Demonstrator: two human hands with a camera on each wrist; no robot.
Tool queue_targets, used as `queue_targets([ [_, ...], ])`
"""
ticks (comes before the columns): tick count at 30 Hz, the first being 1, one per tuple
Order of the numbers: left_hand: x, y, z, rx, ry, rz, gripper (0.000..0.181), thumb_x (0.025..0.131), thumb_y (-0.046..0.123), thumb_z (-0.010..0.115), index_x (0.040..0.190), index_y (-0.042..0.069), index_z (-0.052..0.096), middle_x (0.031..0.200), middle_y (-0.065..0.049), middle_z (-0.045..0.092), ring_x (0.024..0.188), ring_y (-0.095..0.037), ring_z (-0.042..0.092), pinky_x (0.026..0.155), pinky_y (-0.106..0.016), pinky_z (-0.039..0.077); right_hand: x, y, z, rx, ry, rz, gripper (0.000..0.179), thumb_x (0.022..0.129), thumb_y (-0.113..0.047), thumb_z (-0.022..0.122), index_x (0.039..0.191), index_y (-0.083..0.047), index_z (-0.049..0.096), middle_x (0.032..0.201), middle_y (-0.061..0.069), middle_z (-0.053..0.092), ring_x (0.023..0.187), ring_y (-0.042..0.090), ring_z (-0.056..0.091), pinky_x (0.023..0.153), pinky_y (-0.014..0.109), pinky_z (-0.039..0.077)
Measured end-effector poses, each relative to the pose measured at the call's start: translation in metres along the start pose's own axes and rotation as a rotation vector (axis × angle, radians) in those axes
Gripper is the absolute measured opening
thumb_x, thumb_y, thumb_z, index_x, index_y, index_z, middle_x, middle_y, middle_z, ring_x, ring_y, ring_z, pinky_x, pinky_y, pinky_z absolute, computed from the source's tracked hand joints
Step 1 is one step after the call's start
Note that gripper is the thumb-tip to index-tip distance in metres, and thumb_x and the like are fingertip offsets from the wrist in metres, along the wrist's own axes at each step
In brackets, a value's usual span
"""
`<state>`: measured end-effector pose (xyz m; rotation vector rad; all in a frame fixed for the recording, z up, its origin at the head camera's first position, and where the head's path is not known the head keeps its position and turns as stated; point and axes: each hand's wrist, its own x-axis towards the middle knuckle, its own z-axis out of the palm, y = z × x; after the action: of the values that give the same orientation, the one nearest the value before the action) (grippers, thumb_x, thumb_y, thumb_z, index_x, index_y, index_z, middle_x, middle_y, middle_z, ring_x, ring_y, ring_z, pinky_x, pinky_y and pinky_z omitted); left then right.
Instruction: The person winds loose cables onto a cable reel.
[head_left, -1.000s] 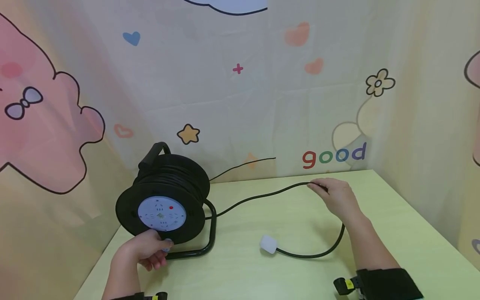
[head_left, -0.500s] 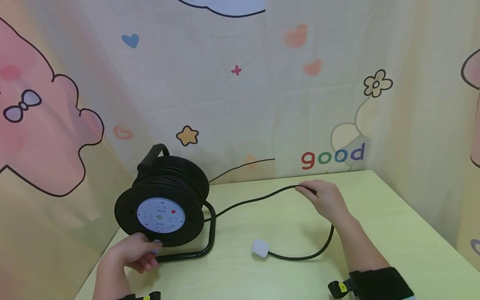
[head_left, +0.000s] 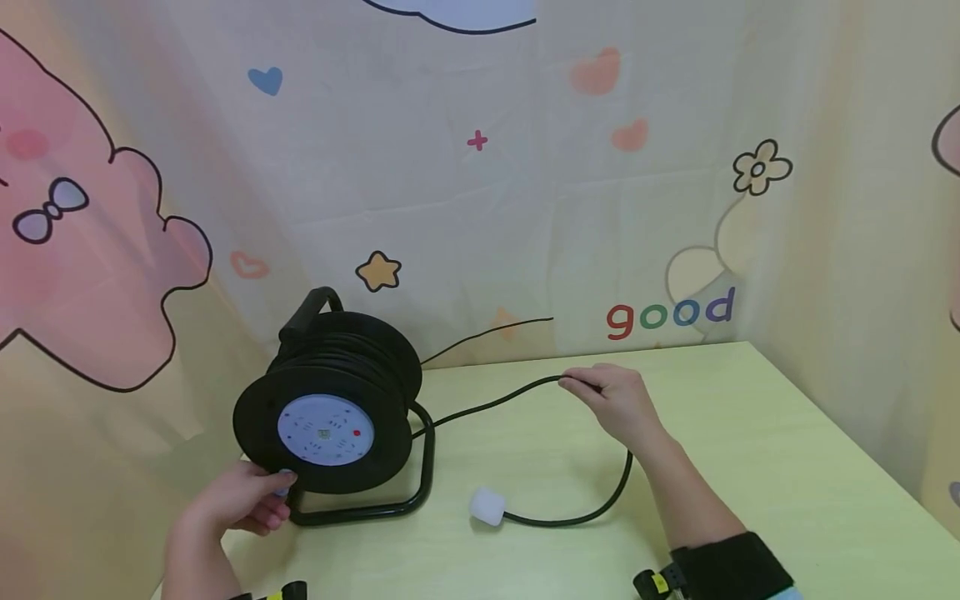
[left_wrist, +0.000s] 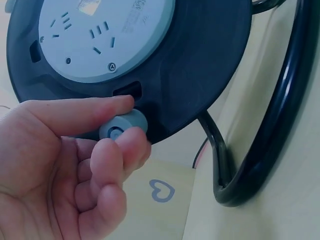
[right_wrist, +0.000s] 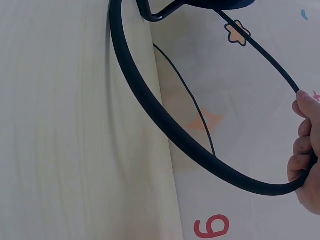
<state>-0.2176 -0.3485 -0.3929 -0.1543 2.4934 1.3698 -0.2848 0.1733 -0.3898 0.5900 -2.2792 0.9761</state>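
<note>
A black cable reel (head_left: pixel 258 408) stands on the left of the table, with a round white socket panel (head_left: pixel 325 429) on its face. My left hand (head_left: pixel 236 500) pinches a pale grey-blue knob (left_wrist: pixel 131 120) at the lower left of that face, thumb and fingers around it. Black cable (head_left: pixel 498 402) runs from the reel to my right hand (head_left: pixel 615 404), which grips it above the table. In the right wrist view the hand's curled fingers (right_wrist: pixel 302 145) wrap the cable. Beyond that hand the cable loops down to a white plug (head_left: pixel 487 507) lying on the table.
The reel's tubular stand (head_left: pixel 360 515) rests on the pale table (head_left: pixel 750 467). A carrying handle (head_left: pixel 303 312) rises at the reel's top. Behind hangs a printed curtain (head_left: pixel 510 217) with a thin dark line on it. The table's far edge meets the curtain.
The reel face has turned clockwise, and my left hand has gone left along the bottom with the knob. My right hand has moved left with the cable, and the plug has slid left.
</note>
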Motion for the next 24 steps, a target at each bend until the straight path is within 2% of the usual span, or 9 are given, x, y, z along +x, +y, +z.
queue_targets([
  [4,-0.003,0.002,-0.003,-0.004,0.088,-0.008,0.037,0.094,0.028,0.061,0.093,-0.009,0.061,0.066,-0.008,0.065,0.057,-0.02,0.062,0.057,-0.036,0.056,0.001,-0.005,0.01,0.002,0.027,0.004,0.011,0.086,-0.024,0.073,0.096,-0.02,0.076,0.074,-0.012,0.065,0.067,0.009,0.053,0.057,0.033,0.045],
  [7,-0.006,0.003,-0.005,0.006,0.152,-0.019,0.039,0.092,0.03,0.062,0.097,-0.01,0.062,0.066,-0.009,0.065,0.058,-0.022,0.062,0.057,-0.036,0.056,0.002,-0.01,0.018,0.019,0.045,0.004,0.01,0.086,-0.025,0.073,0.095,-0.02,0.076,0.075,-0.012,0.065,0.066,0.008,0.052,0.057,0.032,0.046],
  [14,-0.012,0.008,-0.011,0.032,0.254,-0.024,0.039,0.092,0.032,0.061,0.084,-0.005,0.064,0.065,-0.01,0.066,0.057,-0.022,0.062,0.056,-0.034,0.055,0.006,-0.022,0.039,0.068,0.074,0.023,0.004,0.085,-0.021,0.074,0.087,-0.017,0.073,0.072,-0.009,0.062,0.062,0.008,0.051,0.055,0.031,0.046],
  [18,-0.015,0.012,-0.015,-0.009,0.3,0.003,0.04,0.092,0.033,0.062,0.084,-0.006,0.063,0.065,-0.008,0.066,0.057,-0.02,0.062,0.057,-0.033,0.055,0.007,-0.028,0.05,0.071,0.089,0.031,0.005,0.084,-0.021,0.075,0.085,-0.017,0.072,0.07,-0.009,0.06,0.06,0.008,0.05,0.053,0.03,0.046],
  [24,-0.019,0.022,-0.017,-0.121,0.378,0.034,0.047,0.092,0.034,0.063,0.099,-0.012,0.061,0.064,-0.004,0.065,0.055,-0.017,0.061,0.058,-0.03,0.056,0.009,-0.039,0.064,0.061,0.066,-0.01,0.007,0.087,-0.021,0.072,0.087,-0.015,0.072,0.075,-0.008,0.063,0.065,0.006,0.053,0.057,0.031,0.049],
])
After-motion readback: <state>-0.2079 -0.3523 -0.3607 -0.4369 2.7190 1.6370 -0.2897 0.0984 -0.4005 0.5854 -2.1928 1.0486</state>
